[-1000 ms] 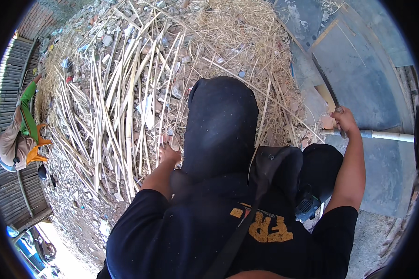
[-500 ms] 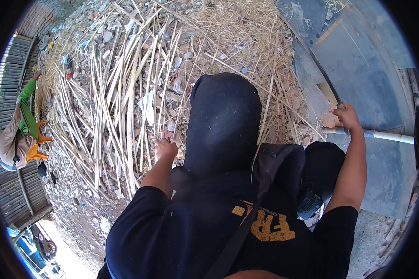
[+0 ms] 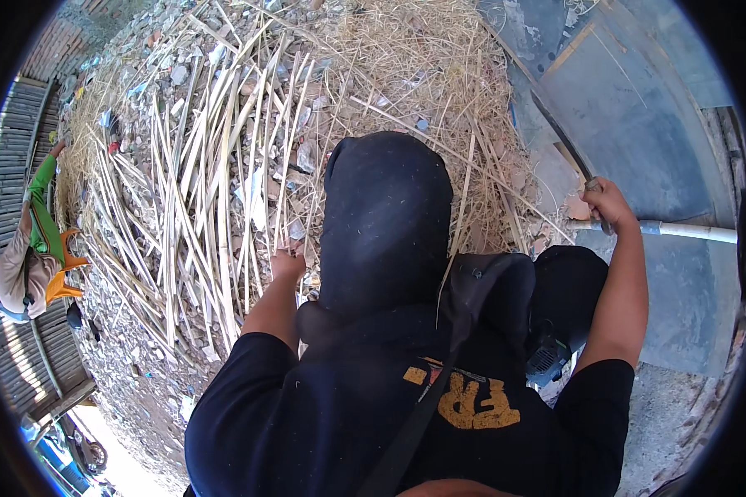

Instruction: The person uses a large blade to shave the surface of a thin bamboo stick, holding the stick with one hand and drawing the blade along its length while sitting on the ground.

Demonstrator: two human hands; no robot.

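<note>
My right hand (image 3: 607, 205) is wrapped round the handle of a machete (image 3: 569, 149). Its long, narrow dark blade points away from me, toward the far left, over grey sheets. On the left, beside my black-clad knee, my left hand (image 3: 288, 263) is low at the near ends of some pale split bamboo strips (image 3: 224, 190). Its fingers look curled together; whether a strip is between them is too small to make out. The strips lie in a loose, crossing heap on rubble.
Dry straw and shavings (image 3: 423, 58) cover the ground ahead. Grey flat sheets (image 3: 655, 141) lie at the right, with a white pipe (image 3: 696, 232) across them. Far left, another person in green and beige (image 3: 25, 257) is by an orange chair (image 3: 65, 286) near a slatted bamboo wall (image 3: 12, 174).
The whole view has shifted slightly. My left hand's fingers have drawn in from a looser spread. My right hand, still gripping the machete, has moved a little to the left.
</note>
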